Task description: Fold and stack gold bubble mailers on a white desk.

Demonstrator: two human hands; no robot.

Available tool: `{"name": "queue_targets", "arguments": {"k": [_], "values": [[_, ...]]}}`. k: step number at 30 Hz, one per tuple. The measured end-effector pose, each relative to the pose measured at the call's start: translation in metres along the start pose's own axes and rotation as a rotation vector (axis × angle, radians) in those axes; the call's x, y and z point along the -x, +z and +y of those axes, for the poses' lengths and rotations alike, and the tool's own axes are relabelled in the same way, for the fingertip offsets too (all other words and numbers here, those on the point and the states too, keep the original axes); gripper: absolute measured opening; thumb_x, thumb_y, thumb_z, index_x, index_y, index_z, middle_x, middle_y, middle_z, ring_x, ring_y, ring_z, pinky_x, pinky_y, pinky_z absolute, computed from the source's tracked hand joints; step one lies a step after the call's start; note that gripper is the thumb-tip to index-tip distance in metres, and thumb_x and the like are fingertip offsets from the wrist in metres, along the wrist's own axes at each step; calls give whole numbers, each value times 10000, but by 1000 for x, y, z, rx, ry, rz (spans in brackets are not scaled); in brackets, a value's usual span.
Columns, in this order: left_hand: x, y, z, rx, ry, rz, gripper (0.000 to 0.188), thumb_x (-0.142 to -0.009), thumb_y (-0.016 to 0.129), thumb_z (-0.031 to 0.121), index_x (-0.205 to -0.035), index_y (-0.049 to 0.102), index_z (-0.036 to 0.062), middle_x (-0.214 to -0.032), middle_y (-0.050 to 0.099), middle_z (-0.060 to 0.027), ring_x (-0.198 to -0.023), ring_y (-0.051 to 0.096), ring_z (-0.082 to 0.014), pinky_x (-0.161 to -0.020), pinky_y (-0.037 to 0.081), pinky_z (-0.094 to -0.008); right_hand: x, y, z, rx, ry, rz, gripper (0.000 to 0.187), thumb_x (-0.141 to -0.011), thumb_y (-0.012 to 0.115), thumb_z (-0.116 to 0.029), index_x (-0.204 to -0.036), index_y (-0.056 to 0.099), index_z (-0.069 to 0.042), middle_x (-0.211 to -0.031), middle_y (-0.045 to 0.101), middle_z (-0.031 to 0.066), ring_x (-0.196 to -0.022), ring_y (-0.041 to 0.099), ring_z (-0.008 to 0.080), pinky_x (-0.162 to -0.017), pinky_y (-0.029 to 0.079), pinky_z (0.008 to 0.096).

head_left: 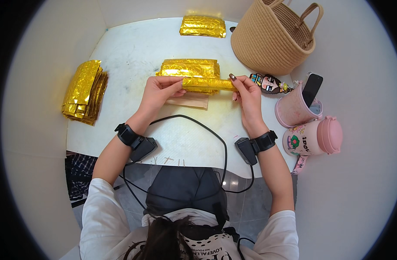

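Over the middle of the table, a narrow folded strip of gold foil paper (209,84) stretches between both hands. Its left end is pinched by the fingers and thumb of my left hand (160,90). My right hand (248,93) grips the other end, thumb and index finger pressed together. Just beyond the strip lies a stack of gold foil sheets (189,66), partly covered by it. A tan piece of paper or card (190,101) shows on the near side, beneath my left fingers.
More gold foil stacks lie at the left edge (82,89) and far side (202,27). A woven basket (261,47) stands at back right, near a beaded figure (269,84), a pink cup (290,108) holding a black device (312,89), and a pink-lidded bottle (309,138). A black cable (207,131) loops in front.
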State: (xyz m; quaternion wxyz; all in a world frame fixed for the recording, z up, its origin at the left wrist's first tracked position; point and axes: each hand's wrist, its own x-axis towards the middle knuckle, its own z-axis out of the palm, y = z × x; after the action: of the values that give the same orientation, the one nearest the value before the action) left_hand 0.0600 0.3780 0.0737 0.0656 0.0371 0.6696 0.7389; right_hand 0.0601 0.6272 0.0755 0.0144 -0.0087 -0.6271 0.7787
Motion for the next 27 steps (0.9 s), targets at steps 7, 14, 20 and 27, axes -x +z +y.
{"name": "queue_targets", "arguments": {"k": [7,14,20,27], "values": [[1,0,2,-28,67,-60,213,-886,620,73,-1085,677,21,-983,689,-69,-844,635,-93,-791,533,-232,0,0,-1,17,10,-8,103,-900,593,-126,-860,623,-36,-727,571,-21,-546,463,38,-527,355,191],[-1,-2,-3,-43,43,-59,226,-890,617,72,-1100,662,2,-981,683,-77,-856,644,-109,-797,536,-242,-1,0,0,17,8,-6,98,-899,599,-126,-861,622,-38,-724,566,-20,-543,464,39,-522,355,188],[-2,-1,-5,-19,-3,-48,234,-897,614,87,-1106,649,-14,-962,683,-98,-816,659,-127,-784,540,-243,-1,-1,2,2,-8,9,96,-899,603,-126,-871,622,-36,-734,568,-17,-536,464,41,-518,353,187],[2,6,8,38,-77,-35,326,-913,603,165,-1186,597,-13,-963,664,-107,-804,666,-147,-785,550,-254,-2,-1,3,-25,-10,50,89,-904,598,-118,-887,621,-34,-722,556,-17,-527,466,44,-509,348,190]]}}
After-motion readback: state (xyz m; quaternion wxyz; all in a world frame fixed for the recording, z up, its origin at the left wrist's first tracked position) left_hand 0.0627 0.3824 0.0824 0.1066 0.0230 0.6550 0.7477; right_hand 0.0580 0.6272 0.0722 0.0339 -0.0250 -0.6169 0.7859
